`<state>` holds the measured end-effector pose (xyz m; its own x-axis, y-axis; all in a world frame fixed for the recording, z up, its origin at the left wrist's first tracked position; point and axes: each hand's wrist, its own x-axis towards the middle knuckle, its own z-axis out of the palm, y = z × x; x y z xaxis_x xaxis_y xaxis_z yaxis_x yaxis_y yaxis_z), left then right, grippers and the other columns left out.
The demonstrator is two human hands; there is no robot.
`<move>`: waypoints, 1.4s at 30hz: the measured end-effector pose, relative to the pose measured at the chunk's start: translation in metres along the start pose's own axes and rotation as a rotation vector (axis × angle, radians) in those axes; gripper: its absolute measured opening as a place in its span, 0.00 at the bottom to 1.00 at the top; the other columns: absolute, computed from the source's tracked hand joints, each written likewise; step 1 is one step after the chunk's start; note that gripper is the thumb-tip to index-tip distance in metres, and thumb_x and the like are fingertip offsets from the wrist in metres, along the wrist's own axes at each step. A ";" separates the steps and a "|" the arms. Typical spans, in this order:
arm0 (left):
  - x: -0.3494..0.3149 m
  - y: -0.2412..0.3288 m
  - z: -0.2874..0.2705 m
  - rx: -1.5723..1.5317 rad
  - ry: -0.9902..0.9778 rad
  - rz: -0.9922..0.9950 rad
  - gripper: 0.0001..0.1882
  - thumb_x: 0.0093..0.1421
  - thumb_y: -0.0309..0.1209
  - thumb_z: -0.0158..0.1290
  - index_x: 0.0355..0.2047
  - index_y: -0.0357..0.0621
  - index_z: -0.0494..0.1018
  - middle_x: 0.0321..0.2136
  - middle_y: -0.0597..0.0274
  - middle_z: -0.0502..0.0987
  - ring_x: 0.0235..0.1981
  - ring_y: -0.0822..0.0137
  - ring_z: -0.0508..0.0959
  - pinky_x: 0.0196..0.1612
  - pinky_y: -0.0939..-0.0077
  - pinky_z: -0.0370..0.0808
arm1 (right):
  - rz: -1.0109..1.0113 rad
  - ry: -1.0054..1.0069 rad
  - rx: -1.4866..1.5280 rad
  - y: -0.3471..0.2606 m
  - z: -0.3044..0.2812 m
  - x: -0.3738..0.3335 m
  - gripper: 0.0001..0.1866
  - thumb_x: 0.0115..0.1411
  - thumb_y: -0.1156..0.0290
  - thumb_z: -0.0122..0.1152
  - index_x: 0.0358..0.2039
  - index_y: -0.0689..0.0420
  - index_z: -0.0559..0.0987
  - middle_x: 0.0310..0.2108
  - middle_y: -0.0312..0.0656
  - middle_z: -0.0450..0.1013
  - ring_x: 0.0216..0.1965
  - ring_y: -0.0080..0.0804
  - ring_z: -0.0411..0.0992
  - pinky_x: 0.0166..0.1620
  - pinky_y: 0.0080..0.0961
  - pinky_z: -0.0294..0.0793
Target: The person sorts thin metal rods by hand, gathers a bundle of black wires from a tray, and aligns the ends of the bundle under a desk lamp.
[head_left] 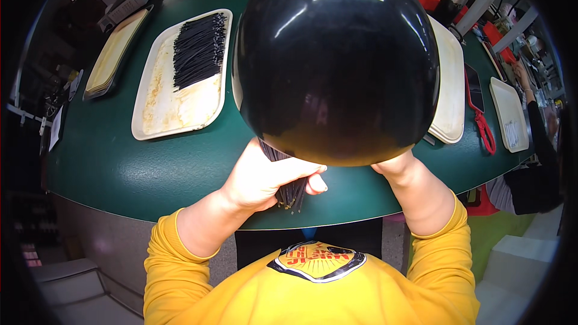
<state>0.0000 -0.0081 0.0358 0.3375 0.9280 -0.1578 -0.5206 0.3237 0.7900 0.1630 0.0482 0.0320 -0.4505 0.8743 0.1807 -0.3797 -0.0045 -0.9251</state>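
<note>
Near the front edge of the green table, my left hand [265,177] is closed round a bundle of thin black wires [291,197]. The wires' bare metal tips point down toward me, and their upper part passes behind a large glossy black lamp shade [340,72]. My right hand [394,164] reaches under the shade's right side, its fingers hidden there. Left of the shade, a stained cream tray [174,117] holds many similar black wires [200,48] laid side by side.
The big shade blocks the middle of the green table [108,168]. Another shallow tray [114,54] stands at far left. Stacked trays [448,84], a red-strapped dark device [475,93] and a small tray [510,114] are on the right. A co-worker's arm [530,93] shows at far right.
</note>
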 end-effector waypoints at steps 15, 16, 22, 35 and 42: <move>-0.001 0.002 0.003 0.243 0.023 0.022 0.06 0.48 0.23 0.51 0.26 0.33 0.70 0.18 0.59 0.73 0.18 0.73 0.74 0.23 0.86 0.72 | -0.738 -0.084 -0.867 0.000 -0.010 0.005 0.05 0.39 0.80 0.54 0.14 0.60 0.67 0.09 0.34 0.58 0.09 0.21 0.55 0.14 0.16 0.52; -0.001 0.002 0.004 0.281 0.038 0.018 0.06 0.48 0.23 0.52 0.27 0.33 0.70 0.18 0.59 0.73 0.18 0.73 0.74 0.23 0.86 0.72 | -0.756 -0.113 -0.877 0.001 -0.011 0.005 0.04 0.39 0.79 0.54 0.14 0.60 0.67 0.09 0.33 0.58 0.09 0.21 0.54 0.14 0.16 0.53; -0.001 0.002 0.003 0.290 0.056 0.025 0.06 0.48 0.23 0.52 0.27 0.33 0.70 0.18 0.58 0.73 0.18 0.73 0.74 0.23 0.86 0.72 | -0.558 -0.058 -0.715 -0.006 0.001 0.001 0.03 0.39 0.80 0.54 0.16 0.61 0.69 0.08 0.33 0.58 0.08 0.20 0.54 0.14 0.14 0.53; -0.001 0.001 0.000 0.245 0.055 0.001 0.06 0.49 0.24 0.51 0.25 0.33 0.70 0.17 0.57 0.73 0.18 0.72 0.74 0.23 0.85 0.72 | -0.587 -0.041 -0.712 -0.008 0.000 0.003 0.04 0.42 0.80 0.54 0.15 0.62 0.69 0.08 0.34 0.60 0.09 0.16 0.54 0.14 0.15 0.53; 0.000 -0.001 -0.002 0.199 0.074 0.137 0.05 0.48 0.22 0.50 0.25 0.32 0.70 0.16 0.57 0.72 0.16 0.70 0.73 0.21 0.85 0.70 | -0.337 0.070 -0.304 -0.007 0.006 -0.001 0.07 0.44 0.79 0.54 0.14 0.61 0.66 0.10 0.32 0.60 0.12 0.12 0.55 0.16 0.13 0.54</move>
<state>-0.0004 -0.0079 0.0336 0.2126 0.9740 -0.0786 -0.3902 0.1584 0.9070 0.1610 0.0449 0.0399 -0.2822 0.8333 0.4753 -0.2370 0.4195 -0.8763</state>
